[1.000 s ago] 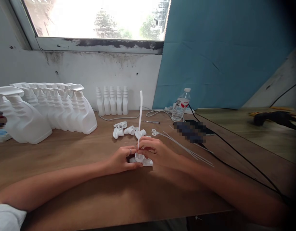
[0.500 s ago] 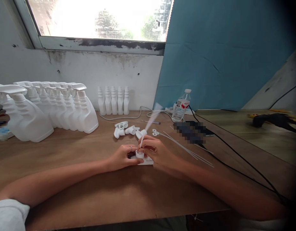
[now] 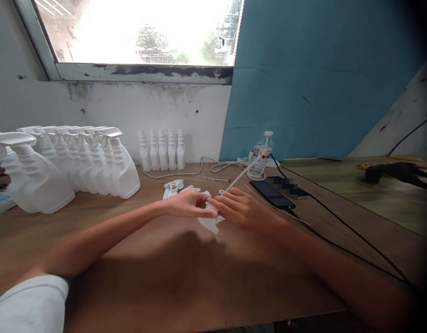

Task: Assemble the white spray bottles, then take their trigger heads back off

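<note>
A white spray trigger head [image 3: 209,225] is held just above the table, tilted, its nozzle side pointing down toward me. My left hand [image 3: 188,203], wearing a ring, is closed around it from the left. From its collar end a thin white dip tube [image 3: 239,176] slants up to the right. My right hand [image 3: 244,210] closes over the tube's lower end, beside the left fingertips; the exact grip is hidden under the fingers. Behind my left hand lie several loose white trigger heads [image 3: 173,187], partly covered.
White spray bottles [image 3: 123,178] stand in rows at left, and slim white bottles [image 3: 163,157] stand by the wall. A screwdriver [image 3: 216,180], a water bottle [image 3: 258,163], a phone [image 3: 272,193] and a black cable [image 3: 341,218] are behind and right. More thin tubes lie near the right hand.
The trigger head has been lifted and turned, so its tube leans further right. Both hands rose slightly, and my right fingers have come down over the collar end.
</note>
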Motion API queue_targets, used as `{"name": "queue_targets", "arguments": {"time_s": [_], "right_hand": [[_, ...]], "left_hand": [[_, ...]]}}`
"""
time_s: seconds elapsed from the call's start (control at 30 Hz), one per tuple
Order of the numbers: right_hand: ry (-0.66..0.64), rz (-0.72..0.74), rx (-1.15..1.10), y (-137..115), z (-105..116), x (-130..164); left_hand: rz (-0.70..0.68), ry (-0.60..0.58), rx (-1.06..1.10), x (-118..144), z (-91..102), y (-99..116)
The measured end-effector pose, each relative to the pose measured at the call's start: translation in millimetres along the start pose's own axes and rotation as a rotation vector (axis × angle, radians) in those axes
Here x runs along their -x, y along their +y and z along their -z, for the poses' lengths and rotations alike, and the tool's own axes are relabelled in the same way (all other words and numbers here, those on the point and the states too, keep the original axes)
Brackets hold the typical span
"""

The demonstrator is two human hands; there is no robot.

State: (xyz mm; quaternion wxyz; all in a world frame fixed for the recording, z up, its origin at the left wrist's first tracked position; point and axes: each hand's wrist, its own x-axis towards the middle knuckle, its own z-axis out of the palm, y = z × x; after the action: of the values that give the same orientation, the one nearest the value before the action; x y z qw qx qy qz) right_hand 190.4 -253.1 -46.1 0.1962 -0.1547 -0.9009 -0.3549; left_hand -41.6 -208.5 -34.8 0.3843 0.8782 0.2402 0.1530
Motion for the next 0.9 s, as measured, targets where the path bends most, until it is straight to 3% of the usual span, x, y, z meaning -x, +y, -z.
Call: {"name": "queue_targets", "arguments": {"time_s": [0.07,0.1,0.17,0.23,0.33,0.4,0.57,0.7,0.8,0.9], "right_hand": [[0.006,-0.084,0.043,7,0,4],[0.007,-0.14,0.05,11,1,6],[0.034,-0.257,0.042,17,4,10],[0.09,-0.341,0.033,21,9,12],[0.191,-0.39,0.045,25,15,13],[0.225,-0.392,0.073,26,17,14],[0.253,-0.438,0.099,27,22,16],[0.388,-0.705,-0.072,27,29,15],[0.665,-0.878,-0.344,36,42,6],[1.05,-0.834,-0.648,54,64,-11]], "left_hand": [[0.023,0.001,-0.001,-25,24.8,-6],[0.055,0.091,-0.027,-39,39.6,-12],[0.181,0.471,-0.278,-67,71.8,-26],[0.243,0.651,-0.385,-94,103.9,-41],[0.331,0.782,-0.484,-125,141.0,-60],[0.403,0.81,-0.514,-141,154.7,-68],[0.479,0.813,-0.557,-160,154.7,-75],[0.327,0.841,-0.67,-152,135.0,-64],[0.078,0.908,-0.786,-130,117.1,-47],[-0.186,0.993,-0.833,-95,98.2,-27]]}}
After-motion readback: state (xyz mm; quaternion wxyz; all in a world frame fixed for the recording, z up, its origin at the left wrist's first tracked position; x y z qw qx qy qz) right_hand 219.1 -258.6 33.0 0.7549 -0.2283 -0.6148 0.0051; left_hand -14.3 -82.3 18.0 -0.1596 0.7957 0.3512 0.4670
